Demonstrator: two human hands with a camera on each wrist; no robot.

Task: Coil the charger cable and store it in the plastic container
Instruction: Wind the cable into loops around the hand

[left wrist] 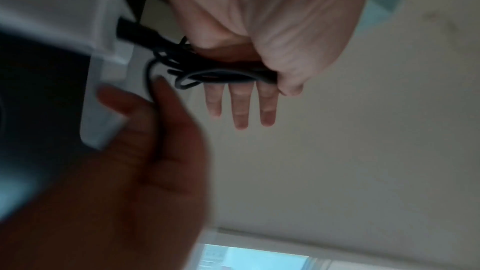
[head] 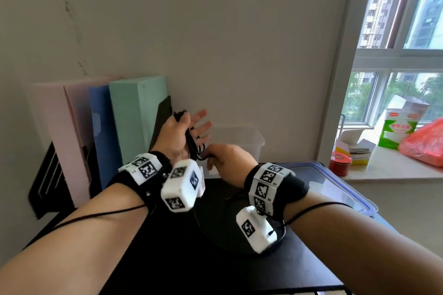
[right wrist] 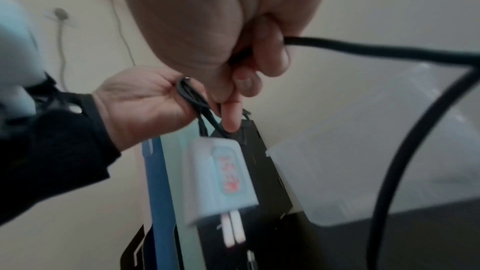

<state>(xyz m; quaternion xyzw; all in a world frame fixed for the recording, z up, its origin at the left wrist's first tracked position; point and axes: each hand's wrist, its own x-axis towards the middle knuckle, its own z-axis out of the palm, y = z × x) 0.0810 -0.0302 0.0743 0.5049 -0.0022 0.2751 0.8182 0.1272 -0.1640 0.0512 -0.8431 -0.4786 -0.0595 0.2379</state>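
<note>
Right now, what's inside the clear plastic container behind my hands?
The plastic container looks empty through its translucent wall, though both hands hide its left part. The cable is outside it, looped in the left hand.

Matt black cable (right wrist: 363, 47), glossy white plastic plug (right wrist: 221, 178), translucent plastic container (head: 239, 137).

Daylight enters through the window (head: 405, 38) (right side); both wrist views are dim and blurred.

Black cable (head: 191, 143), white plug (right wrist: 221, 176)
</note>
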